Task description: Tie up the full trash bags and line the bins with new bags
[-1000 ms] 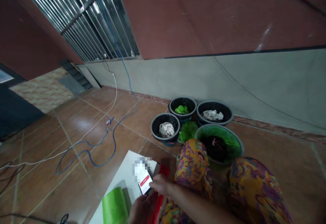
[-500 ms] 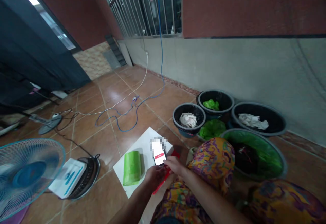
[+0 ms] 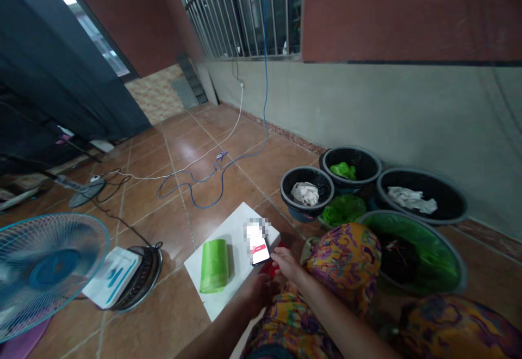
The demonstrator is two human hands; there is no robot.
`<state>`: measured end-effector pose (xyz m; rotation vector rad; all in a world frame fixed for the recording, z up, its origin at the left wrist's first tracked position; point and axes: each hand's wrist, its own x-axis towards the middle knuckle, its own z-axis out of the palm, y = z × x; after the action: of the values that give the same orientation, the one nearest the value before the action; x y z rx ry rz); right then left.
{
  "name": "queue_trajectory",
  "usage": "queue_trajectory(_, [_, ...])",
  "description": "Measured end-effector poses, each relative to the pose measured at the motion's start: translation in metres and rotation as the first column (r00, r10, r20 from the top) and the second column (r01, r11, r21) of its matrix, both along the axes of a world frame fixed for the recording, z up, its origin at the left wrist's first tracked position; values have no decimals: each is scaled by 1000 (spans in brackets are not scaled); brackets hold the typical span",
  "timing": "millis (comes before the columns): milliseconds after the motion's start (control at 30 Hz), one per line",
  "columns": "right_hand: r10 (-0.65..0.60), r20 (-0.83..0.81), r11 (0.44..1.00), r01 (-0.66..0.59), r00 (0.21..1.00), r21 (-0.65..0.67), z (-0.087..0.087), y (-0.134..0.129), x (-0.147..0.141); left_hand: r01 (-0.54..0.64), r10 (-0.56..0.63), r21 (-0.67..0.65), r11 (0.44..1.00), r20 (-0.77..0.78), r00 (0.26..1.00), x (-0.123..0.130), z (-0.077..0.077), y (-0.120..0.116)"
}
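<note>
A phone [image 3: 260, 251] with a lit screen and a red bar lies on a white board [image 3: 240, 217], its upper part blurred out. My right hand [image 3: 287, 265] is just off the phone's lower right corner, with loosely bent fingers and nothing visible in them. Below the phone, my left hand [image 3: 261, 289] hovers near my lap, fingers loosely apart and partly in shadow. Something red [image 3: 267, 268] shows between the hands and the board; its kind is unclear. Left of the phone, a roll of green plastic [image 3: 214, 266] rests on the board.
Several lined tubs stand at right: one with white crumpled material [image 3: 305, 193], another a green-lined tub [image 3: 444, 255] holding something dark. A blue fan [image 3: 55, 269] and a white box [image 3: 112, 277] on a round black appliance are at left. A blue cable [image 3: 222, 177] crosses the tiles.
Both hands have come away from the phone's lower end, the left toward my lap, the right slightly to the right. The phone stays on the board. The view has shifted slightly.
</note>
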<state>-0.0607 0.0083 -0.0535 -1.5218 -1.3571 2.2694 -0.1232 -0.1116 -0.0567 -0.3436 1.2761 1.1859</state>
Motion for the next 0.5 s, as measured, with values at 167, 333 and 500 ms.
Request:
queue_trajectory(167, [-35, -52, 999, 35, 998, 7, 1, -1, 5, 41, -43, -24, 999, -64, 997, 18, 7, 2])
queue_trajectory(333, [-61, -99, 998, 64, 993, 27, 3, -5, 11, 79, -85, -73, 994, -80, 993, 10, -6, 2])
queue_trajectory(500, [-27, -187, 998, 35, 982, 43, 10, -7, 18, 65, -65, -9, 998, -52, 997, 10, -16, 1])
